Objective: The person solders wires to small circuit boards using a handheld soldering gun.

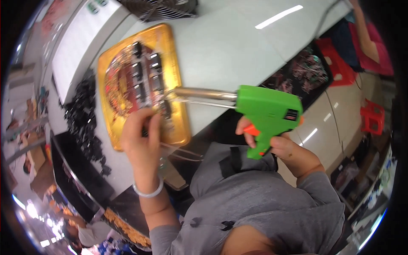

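Observation:
A green soldering gun [267, 111] with an orange-red trigger is gripped by its handle in my right hand [278, 144]. Its long metal barrel points left, and the tip is over the right part of a yellow-gold tray [182, 123]. On the tray lies a reddish-brown circuit board [142, 91] with two rows of black block-shaped components [137, 70] and many small coloured parts along its left side. My left hand [142, 129] is at the near end of the board, thumb and fingers closed together. Whatever is between them is hidden.
Left of the tray a pile of small black parts [85, 123] lies on the pale table [221, 42]. A fan [159, 8] stands at the far edge. On the right are a black tray of wired parts [304, 70], red stools [372, 117] and another person's arm [365, 38].

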`<act>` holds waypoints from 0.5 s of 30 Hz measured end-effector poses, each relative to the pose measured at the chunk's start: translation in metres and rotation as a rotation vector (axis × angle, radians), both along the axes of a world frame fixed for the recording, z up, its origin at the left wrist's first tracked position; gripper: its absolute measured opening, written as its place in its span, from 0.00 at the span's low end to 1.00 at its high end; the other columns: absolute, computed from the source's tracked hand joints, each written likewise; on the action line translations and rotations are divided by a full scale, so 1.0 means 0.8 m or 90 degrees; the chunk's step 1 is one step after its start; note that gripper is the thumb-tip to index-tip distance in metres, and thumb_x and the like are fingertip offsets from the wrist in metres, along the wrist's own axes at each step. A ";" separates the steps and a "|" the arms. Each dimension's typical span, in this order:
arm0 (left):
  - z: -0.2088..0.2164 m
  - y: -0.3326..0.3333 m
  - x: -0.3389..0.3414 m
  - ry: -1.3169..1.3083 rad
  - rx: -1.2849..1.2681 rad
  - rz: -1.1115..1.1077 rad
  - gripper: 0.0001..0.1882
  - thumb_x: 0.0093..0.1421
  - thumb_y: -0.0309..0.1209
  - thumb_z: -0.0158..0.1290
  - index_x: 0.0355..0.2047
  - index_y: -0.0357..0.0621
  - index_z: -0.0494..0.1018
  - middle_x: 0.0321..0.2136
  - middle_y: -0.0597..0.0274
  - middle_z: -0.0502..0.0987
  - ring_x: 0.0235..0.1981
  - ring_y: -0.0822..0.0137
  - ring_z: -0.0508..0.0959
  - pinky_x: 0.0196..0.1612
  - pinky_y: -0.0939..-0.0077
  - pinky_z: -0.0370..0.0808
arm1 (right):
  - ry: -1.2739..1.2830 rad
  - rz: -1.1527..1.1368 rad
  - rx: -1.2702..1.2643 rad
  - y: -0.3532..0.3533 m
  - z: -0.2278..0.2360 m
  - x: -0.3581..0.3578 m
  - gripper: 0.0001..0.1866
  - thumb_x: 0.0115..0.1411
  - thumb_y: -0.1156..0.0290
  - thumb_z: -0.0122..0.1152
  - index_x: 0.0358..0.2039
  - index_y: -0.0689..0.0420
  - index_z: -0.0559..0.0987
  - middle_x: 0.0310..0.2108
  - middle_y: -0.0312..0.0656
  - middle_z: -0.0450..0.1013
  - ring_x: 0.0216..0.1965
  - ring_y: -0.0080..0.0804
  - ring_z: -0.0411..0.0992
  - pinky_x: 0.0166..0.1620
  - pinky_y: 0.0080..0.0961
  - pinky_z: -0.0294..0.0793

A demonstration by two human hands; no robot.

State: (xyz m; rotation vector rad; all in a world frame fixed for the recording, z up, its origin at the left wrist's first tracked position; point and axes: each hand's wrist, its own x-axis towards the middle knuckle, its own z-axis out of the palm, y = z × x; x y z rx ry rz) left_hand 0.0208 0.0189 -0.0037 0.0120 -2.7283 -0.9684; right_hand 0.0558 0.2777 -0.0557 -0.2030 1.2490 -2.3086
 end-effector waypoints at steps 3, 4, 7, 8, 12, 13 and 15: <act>-0.006 -0.013 -0.008 0.042 -0.005 -0.121 0.06 0.44 0.19 0.56 0.24 0.38 0.72 0.18 0.57 0.68 0.20 0.60 0.69 0.25 0.73 0.65 | -0.024 -0.037 0.005 0.001 0.010 -0.002 0.38 0.45 0.44 0.56 0.44 0.66 0.67 0.37 0.52 0.66 0.24 0.24 0.65 0.23 0.16 0.65; -0.004 -0.013 -0.009 0.032 -0.006 -0.132 0.06 0.44 0.20 0.56 0.24 0.39 0.72 0.17 0.58 0.66 0.20 0.60 0.69 0.24 0.72 0.65 | -0.025 -0.066 0.028 0.000 0.010 -0.003 0.38 0.44 0.44 0.57 0.42 0.67 0.68 0.36 0.53 0.66 0.24 0.24 0.66 0.22 0.16 0.65; 0.003 -0.013 -0.007 0.018 -0.055 -0.102 0.05 0.44 0.18 0.56 0.24 0.38 0.73 0.17 0.61 0.68 0.19 0.66 0.69 0.24 0.78 0.66 | -0.018 -0.103 0.010 -0.004 0.005 -0.002 0.36 0.44 0.44 0.57 0.40 0.67 0.69 0.34 0.53 0.66 0.23 0.25 0.66 0.20 0.15 0.65; 0.005 -0.013 -0.007 0.033 -0.081 -0.113 0.06 0.44 0.19 0.57 0.24 0.39 0.73 0.17 0.61 0.67 0.19 0.66 0.69 0.24 0.77 0.66 | -0.018 -0.090 0.004 -0.005 0.005 -0.003 0.36 0.44 0.44 0.57 0.40 0.67 0.69 0.34 0.53 0.66 0.23 0.25 0.66 0.20 0.15 0.65; 0.003 -0.016 -0.006 0.083 -0.107 -0.124 0.06 0.43 0.22 0.57 0.24 0.41 0.73 0.18 0.61 0.66 0.21 0.62 0.69 0.24 0.71 0.66 | 0.014 -0.096 0.009 -0.008 0.005 -0.007 0.37 0.44 0.44 0.57 0.40 0.68 0.69 0.32 0.52 0.65 0.23 0.25 0.65 0.20 0.14 0.65; 0.001 -0.017 -0.006 0.067 -0.083 -0.125 0.06 0.42 0.22 0.57 0.24 0.42 0.73 0.21 0.60 0.67 0.24 0.61 0.69 0.26 0.71 0.66 | 0.025 -0.105 0.012 -0.009 0.004 -0.007 0.37 0.44 0.43 0.57 0.40 0.68 0.69 0.32 0.52 0.65 0.23 0.25 0.65 0.20 0.14 0.66; 0.001 -0.016 -0.004 0.075 -0.083 -0.108 0.07 0.42 0.22 0.58 0.24 0.42 0.73 0.23 0.60 0.67 0.27 0.61 0.69 0.29 0.70 0.65 | 0.034 -0.093 0.032 -0.008 0.005 -0.010 0.37 0.44 0.43 0.57 0.39 0.68 0.69 0.32 0.52 0.65 0.23 0.25 0.65 0.20 0.15 0.66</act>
